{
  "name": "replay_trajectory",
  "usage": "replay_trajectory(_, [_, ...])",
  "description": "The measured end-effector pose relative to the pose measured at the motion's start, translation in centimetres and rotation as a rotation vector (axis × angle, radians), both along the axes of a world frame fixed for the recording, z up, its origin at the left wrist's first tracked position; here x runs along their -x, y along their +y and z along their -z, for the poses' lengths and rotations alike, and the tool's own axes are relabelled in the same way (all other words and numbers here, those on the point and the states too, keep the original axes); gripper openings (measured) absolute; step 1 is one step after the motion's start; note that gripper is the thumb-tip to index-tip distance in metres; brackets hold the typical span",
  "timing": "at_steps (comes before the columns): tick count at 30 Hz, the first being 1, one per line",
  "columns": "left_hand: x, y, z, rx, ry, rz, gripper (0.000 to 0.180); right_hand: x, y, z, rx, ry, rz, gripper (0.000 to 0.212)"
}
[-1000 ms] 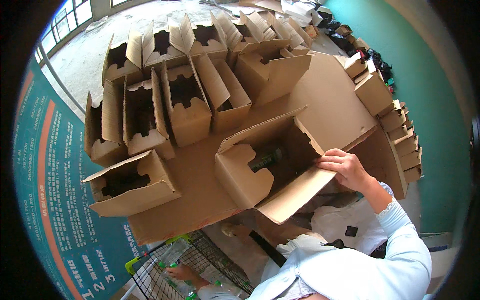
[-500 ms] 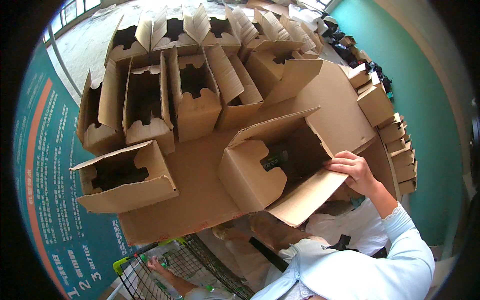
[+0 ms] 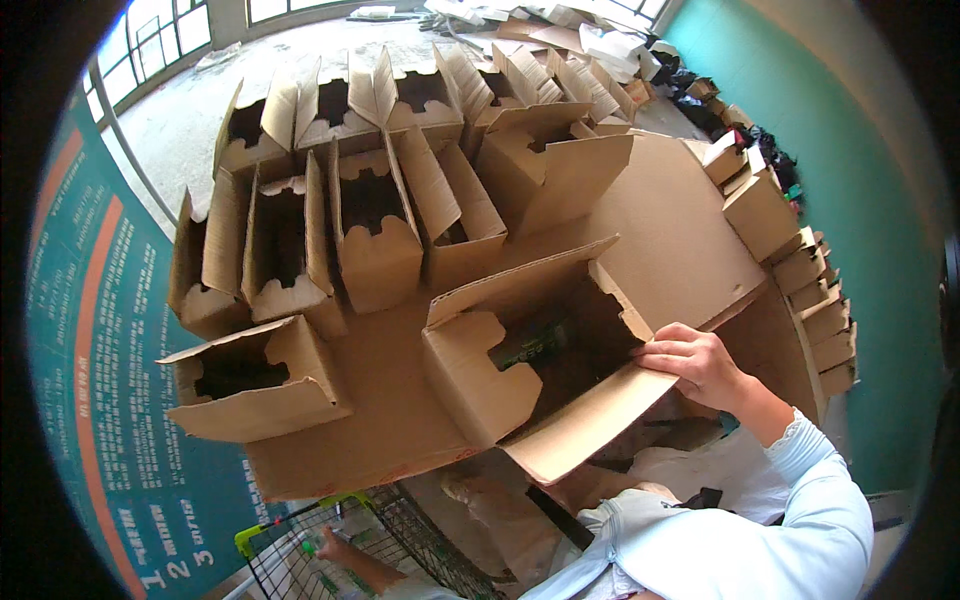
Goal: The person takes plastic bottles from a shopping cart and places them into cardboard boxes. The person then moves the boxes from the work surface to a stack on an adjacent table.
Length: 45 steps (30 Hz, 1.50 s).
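Observation:
My right hand (image 3: 690, 365) is closed on the right rim of an open cardboard box (image 3: 475, 375), where its near flap folds outward. Inside the box lies a dark green-labelled item (image 3: 535, 342), a bottle by its look, partly in shadow. Low on the left, my left hand (image 3: 338, 550) is over a black wire basket cart (image 3: 400, 530) with green corner pieces. Its fingers curl around what looks like a clear plastic bottle (image 3: 325, 530), only partly visible. Other clear bottles show dimly in the cart.
Several open cardboard boxes (image 3: 375, 245) stand in rows on a cardboard-covered surface (image 3: 400, 425), with one box (image 3: 255, 385) apart at the near left. A teal printed banner (image 3: 110, 400) borders the left. More boxes (image 3: 760, 215) line the green wall (image 3: 850, 230) at right.
The view has tilted up slightly, showing more of the far floor and windows. My left hand has closed around a clear bottle in the cart. My right hand keeps its grip on the box.

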State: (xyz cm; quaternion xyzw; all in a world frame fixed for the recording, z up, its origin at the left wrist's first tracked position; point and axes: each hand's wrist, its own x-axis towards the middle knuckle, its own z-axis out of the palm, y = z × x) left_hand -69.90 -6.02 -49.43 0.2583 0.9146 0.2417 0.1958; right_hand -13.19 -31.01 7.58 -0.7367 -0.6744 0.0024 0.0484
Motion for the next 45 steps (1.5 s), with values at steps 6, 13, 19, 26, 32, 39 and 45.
replay_trajectory(6, [-2.9, -6.1, -22.3, -0.613, -0.177, -0.199, 0.071, -2.6, 0.4, -0.9, 0.03, -0.035, -0.254, 0.021])
replay_trajectory(13, [-12.4, -7.8, -48.0, -1.289, -0.449, -0.038, 0.048, -5.4, 1.8, -0.5, 0.146, 0.056, -0.508, 0.028])
replay_trajectory(19, [-32.5, -5.5, -58.9, -1.288, -0.825, 0.971, 0.089, -6.3, 1.7, 0.8, 0.011, 0.096, -0.539, 0.033])
replay_trajectory(26, [-45.9, -5.2, -58.7, -0.361, -0.352, 2.302, 0.073, -6.7, 0.7, 0.7, -0.12, 0.262, -0.449, 0.016])
replay_trajectory(32, [-46.5, -4.5, -54.5, 0.574, 0.131, 2.576, 0.055, -6.2, 0.6, 1.4, -0.191, 0.306, -0.442, 0.011])
replay_trajectory(39, [-42.7, -3.8, -59.2, -0.162, -0.382, 2.253, 0.042, -5.7, 0.2, 2.0, -0.37, 0.394, -0.328, 0.042])
replay_trajectory(45, [-33.5, -4.9, -56.1, -0.323, -0.22, 2.018, 0.056, -3.8, -0.5, 5.6, -0.475, 0.826, -0.059, 0.07])
